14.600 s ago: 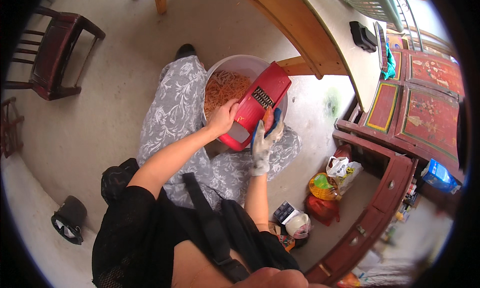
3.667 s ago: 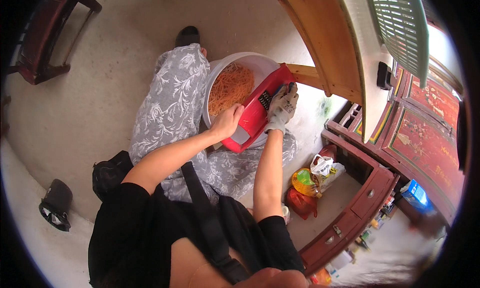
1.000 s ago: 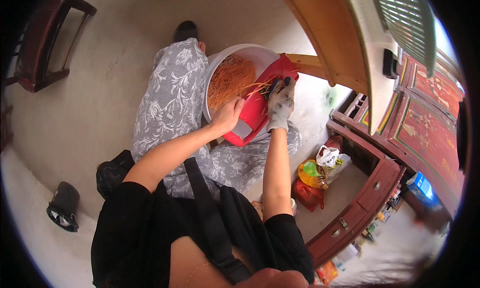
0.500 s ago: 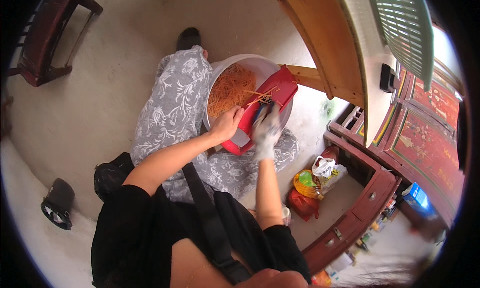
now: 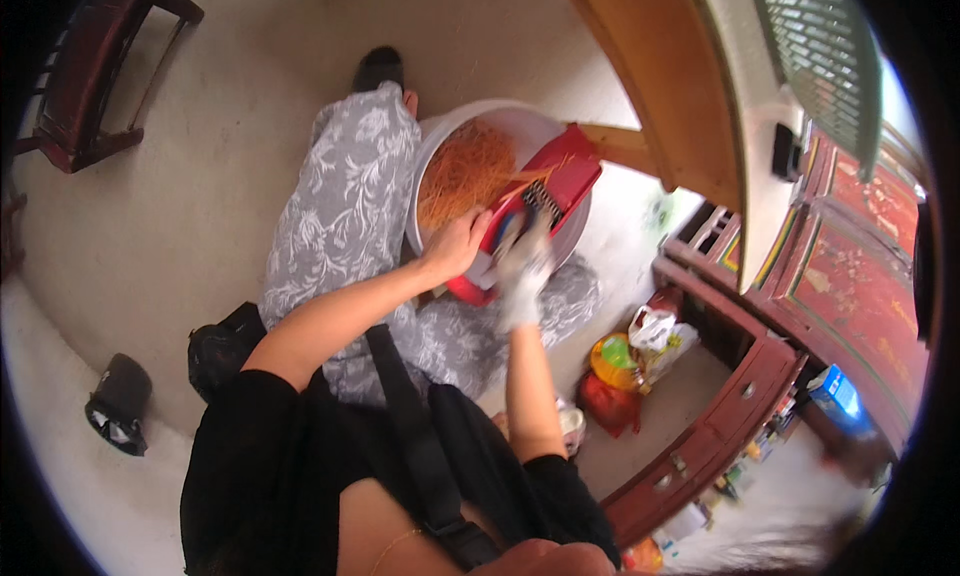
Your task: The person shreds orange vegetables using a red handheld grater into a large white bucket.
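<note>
Looks like shredding: I'd stroke straight along the board, left hold firm, bare fingertips off the blades (image 5: pixel 541 200). Left hand (image 5: pixel 458 244) clamps the left edge of the red grater (image 5: pixel 573 162); gloved right hand (image 5: pixel 525 263) blurred over it, can't tell what's gripped. Grater's tilted across the white bucket (image 5: pixel 527 126), long axis lower-left to upper-right, far end pointing away and right.
</note>
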Action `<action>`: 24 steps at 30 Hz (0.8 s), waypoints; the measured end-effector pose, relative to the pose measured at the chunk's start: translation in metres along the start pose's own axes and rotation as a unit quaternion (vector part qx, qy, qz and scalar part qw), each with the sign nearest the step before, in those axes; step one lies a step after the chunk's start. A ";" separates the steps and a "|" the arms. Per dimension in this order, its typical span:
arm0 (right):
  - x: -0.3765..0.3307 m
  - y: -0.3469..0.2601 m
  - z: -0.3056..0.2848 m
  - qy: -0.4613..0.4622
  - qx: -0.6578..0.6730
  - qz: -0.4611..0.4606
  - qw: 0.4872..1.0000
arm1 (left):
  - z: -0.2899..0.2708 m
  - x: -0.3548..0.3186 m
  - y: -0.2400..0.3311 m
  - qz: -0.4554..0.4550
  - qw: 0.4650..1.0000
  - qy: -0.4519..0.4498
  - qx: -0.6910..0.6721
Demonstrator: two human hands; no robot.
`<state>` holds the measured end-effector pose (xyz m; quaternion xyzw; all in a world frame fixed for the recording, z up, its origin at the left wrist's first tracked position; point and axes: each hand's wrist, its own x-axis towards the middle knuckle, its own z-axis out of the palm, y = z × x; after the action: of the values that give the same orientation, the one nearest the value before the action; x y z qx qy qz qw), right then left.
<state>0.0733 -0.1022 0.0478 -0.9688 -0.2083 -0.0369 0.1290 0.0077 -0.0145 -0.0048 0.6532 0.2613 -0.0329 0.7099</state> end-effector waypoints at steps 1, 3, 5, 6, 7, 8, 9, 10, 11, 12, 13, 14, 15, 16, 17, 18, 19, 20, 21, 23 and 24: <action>0.024 -0.004 -0.005 -0.065 0.013 0.080 0.995 | -0.003 0.000 -0.004 -0.003 1.000 -0.007 -0.003; 0.054 -0.009 -0.007 -0.118 0.010 0.175 0.977 | -0.006 0.002 -0.005 0.016 1.000 -0.020 -0.009; 0.061 -0.009 -0.006 -0.109 -0.026 0.191 0.975 | -0.005 0.002 -0.003 0.007 1.000 -0.013 -0.012; 0.058 -0.007 -0.007 -0.098 -0.023 0.182 0.978 | -0.006 0.001 -0.003 0.002 1.000 -0.009 -0.014; 0.053 -0.004 -0.006 -0.088 -0.019 0.173 0.981 | -0.007 0.002 -0.003 -0.005 1.000 -0.019 -0.006; 0.049 -0.002 -0.004 -0.081 -0.013 0.160 0.984 | -0.005 0.004 -0.005 0.010 1.000 -0.005 -0.005; 0.044 0.000 -0.005 -0.071 -0.019 0.141 0.987 | -0.002 0.005 -0.006 0.025 1.000 0.009 -0.004; 0.044 -0.001 -0.005 -0.090 -0.034 0.141 0.985 | 0.000 0.002 -0.007 0.031 0.999 0.021 -0.004; 0.047 -0.003 -0.006 -0.108 -0.048 0.141 0.983 | 0.000 0.001 -0.009 0.030 0.999 0.019 -0.011; 0.050 -0.003 -0.005 -0.127 -0.062 0.141 0.980 | -0.001 0.003 -0.010 0.029 0.999 0.017 -0.019; 0.053 0.010 -0.002 -0.079 -0.045 0.104 0.990 | 0.001 0.004 -0.007 0.031 0.999 0.004 -0.027; 0.057 0.007 -0.001 -0.094 -0.058 0.120 0.987 | -0.003 0.003 -0.003 0.015 1.000 0.000 -0.015; 0.061 0.004 -0.002 -0.109 -0.071 0.135 0.982 | -0.006 0.003 0.002 -0.001 1.000 -0.005 -0.004; 0.066 -0.001 -0.005 -0.120 -0.082 0.144 0.979 | -0.009 0.005 0.006 -0.012 1.000 -0.004 0.007; 0.062 -0.006 -0.004 -0.085 -0.092 0.120 0.985 | -0.012 0.004 0.007 -0.010 1.000 0.001 0.022; 0.053 -0.010 -0.007 -0.107 -0.072 0.119 0.984 | -0.012 0.002 0.006 -0.002 1.000 0.007 0.028; 0.041 -0.015 -0.012 -0.128 -0.051 0.117 0.984 | -0.012 0.002 0.002 0.007 0.999 0.013 0.034; 0.029 -0.018 -0.014 -0.148 -0.030 0.113 0.982 | -0.012 0.004 0.001 0.017 0.999 0.021 0.039; 0.004 -0.020 -0.007 -0.075 -0.041 0.050 0.995 | -0.011 0.005 0.003 0.016 0.999 0.026 0.040; -0.002 -0.024 -0.011 -0.035 -0.024 0.050 0.998 | -0.008 0.003 0.006 0.011 0.999 0.024 0.041; 0.019 0.003 0.004 -0.008 -0.037 0.074 0.997 | -0.007 0.008 0.008 0.018 0.999 0.019 0.030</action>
<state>0.0917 -0.0968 0.0456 -0.9860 -0.1359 -0.0270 0.0933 0.0153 -0.0042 -0.0008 0.6790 0.2619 -0.0156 0.6856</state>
